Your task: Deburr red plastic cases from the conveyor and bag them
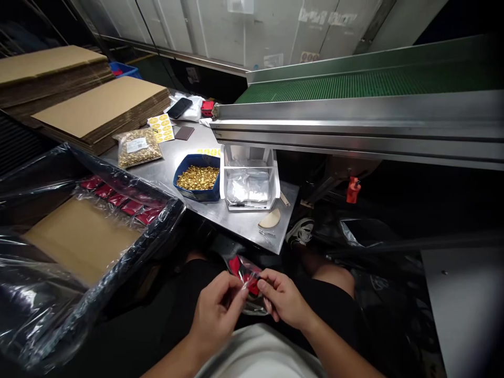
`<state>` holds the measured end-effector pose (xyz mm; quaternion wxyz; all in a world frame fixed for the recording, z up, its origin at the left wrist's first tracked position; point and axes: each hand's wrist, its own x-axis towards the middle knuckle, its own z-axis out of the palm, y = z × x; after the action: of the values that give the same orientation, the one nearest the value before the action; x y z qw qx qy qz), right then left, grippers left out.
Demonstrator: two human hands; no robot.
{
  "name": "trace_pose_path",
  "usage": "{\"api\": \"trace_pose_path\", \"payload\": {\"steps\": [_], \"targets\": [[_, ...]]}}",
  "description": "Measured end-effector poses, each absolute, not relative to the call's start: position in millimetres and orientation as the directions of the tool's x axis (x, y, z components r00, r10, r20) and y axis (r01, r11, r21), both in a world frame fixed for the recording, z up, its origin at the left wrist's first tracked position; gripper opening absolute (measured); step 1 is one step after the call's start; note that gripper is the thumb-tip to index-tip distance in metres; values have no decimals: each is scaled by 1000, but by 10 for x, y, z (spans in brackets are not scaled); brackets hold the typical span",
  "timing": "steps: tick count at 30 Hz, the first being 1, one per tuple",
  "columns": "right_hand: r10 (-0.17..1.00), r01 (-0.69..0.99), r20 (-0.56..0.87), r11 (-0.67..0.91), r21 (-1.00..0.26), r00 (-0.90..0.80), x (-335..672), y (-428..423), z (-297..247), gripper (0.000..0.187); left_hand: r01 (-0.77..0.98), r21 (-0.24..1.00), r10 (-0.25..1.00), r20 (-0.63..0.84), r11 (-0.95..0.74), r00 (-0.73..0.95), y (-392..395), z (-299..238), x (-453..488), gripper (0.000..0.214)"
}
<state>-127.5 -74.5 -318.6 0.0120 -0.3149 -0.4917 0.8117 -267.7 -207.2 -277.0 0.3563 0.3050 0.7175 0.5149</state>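
Observation:
Both my hands are over my lap at the bottom centre, pinching one small clear plastic bag with a red item inside (247, 277). My left hand (216, 314) grips its left side with closed fingers. My right hand (284, 299) pinches its right edge between thumb and fingers. A blue bin of small gold parts (197, 178) stands on the steel table ahead, beside a white tray of clear bags (249, 184).
A plastic-lined carton (84, 239) at left holds a row of red packets (118, 198). Flat cardboard stacks (98, 107), a bag of gold parts (137, 148), yellow stickers (161, 127) and a phone (179, 107) lie behind. A green conveyor (366, 84) runs at right.

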Motion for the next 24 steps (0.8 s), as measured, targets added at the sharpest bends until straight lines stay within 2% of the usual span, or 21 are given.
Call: {"api": "trace_pose_path", "payload": {"steps": [2, 4, 5, 6, 7, 9, 10, 12, 15, 17, 20, 24], "targets": [[385, 235, -464, -511, -827, -798, -1287, -755, -3129, 38, -32, 975, 730, -186, 220, -658, -2118, -2794, -2612, 23], [405, 175, -423, -522, -835, -810, -1302, -781, -3083, 37, -297, 939, 583, -341, 173, -738, -2099, -2845, -2584, 38], [407, 147, -403, -531, -834, -820, -1310, -798, -3069, 36, -466, 872, 549, -465, 150, -695, -2067, -2865, -2584, 45], [405, 118, -382, -541, -832, -831, -1317, -817, -3062, 36, -614, 777, 568, -570, 138, -593, -2025, -2874, -2591, 51], [405, 94, -364, -550, -830, -839, -1323, -837, -3060, 35, -722, 678, 623, -625, 136, -470, -1979, -2868, -2602, 57], [410, 78, -356, -558, -826, -840, -1330, -871, -3072, 35, -841, 529, 721, -625, 111, -298, -1899, -2820, -2627, 62], [411, 91, -367, -554, -828, -835, -1330, -882, -3083, 35, -860, 504, 744, -605, 81, -284, -1872, -2783, -2635, 61], [412, 138, -401, -537, -832, -818, -1325, -895, -3111, 37, -834, 551, 741, -572, 30, -351, -1849, -2704, -2640, 62], [453, 164, -417, -499, -851, -788, -1309, -889, -3164, 38, -772, 636, 701, -557, 14, -446, -1864, -2621, -2631, 81], [509, 135, -388, -464, -876, -769, -1289, -872, -3209, 36, -735, 678, 683, -544, 16, -487, -1882, -2601, -2633, 91], [578, 101, -366, -439, -893, -729, -1245, -828, -3284, 37, -669, 743, 688, -496, 21, -530, -1901, -2604, -2663, 95], [642, 35, -383, -484, -874, -664, -1201, -727, -3328, 29, -583, 812, 701, -431, 26, -569, -1912, -2639, -2743, 98]]}}
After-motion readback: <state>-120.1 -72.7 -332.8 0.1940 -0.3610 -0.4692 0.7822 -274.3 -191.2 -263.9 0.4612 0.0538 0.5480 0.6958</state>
